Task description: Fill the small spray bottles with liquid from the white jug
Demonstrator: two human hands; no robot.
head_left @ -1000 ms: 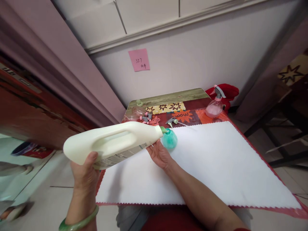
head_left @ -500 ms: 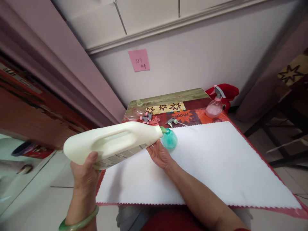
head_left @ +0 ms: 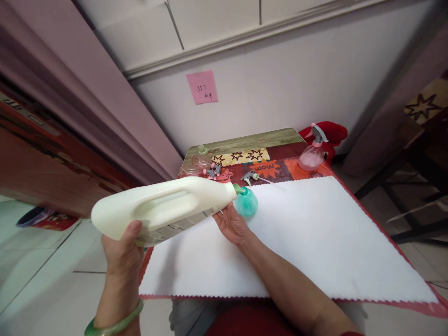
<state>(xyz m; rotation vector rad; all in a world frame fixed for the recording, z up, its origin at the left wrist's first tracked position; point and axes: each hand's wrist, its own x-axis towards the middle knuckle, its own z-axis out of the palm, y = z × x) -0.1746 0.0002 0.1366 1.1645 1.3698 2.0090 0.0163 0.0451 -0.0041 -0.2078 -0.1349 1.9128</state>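
Note:
A large cream detergent bottle (head_left: 182, 198) with a moulded handle lies tilted nearly on its side, mouth to the right. My left hand (head_left: 124, 247) grips it near its base, thumb on top. My right hand (head_left: 233, 226) is beneath its neck, palm up, fingers curled against the underside; some fingertips are hidden. The green spout meets the opening of a round, see-through green spray bottle (head_left: 247, 204), which stands upright on the white mat without its head. Cloudy liquid shows inside. Behind it lies a grey trigger spray head (head_left: 250, 177) with a pale green collar and a thin tube.
A pink spray bottle (head_left: 311, 156) with its head on stands at the table's back right. Pink-and-grey spray heads (head_left: 212, 171) and a clear bottle (head_left: 196, 165) lie at the back left, near a pale green cap (head_left: 202, 149). A white mat (head_left: 315, 247) covers the table's front.
Almost nothing differs. The detergent bottle's base and my left hand have shifted very slightly left; the spout is still at the green bottle's opening, and my right hand keeps its place.

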